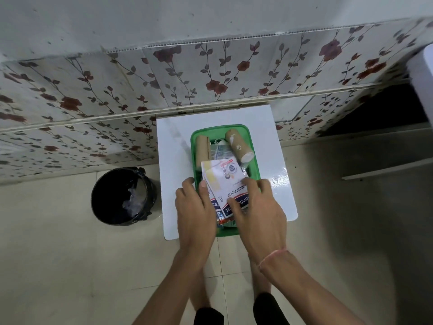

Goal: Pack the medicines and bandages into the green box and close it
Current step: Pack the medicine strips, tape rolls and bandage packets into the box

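Observation:
A green box stands open on a small white table. Inside at the far end lie two tan bandage rolls, one on the left and one tilted on the right, with a clear plastic packet between them. White plaster packets printed "WASHPROOF" lie on top at the near end. My left hand grips their left edge, thumb on top. My right hand presses fingers down on their right side. No lid is in sight.
A black bucket holding a little liquid stands on the tiled floor left of the table. A floral-tiled wall rises right behind the table. A white ledge runs at the right. My legs are below.

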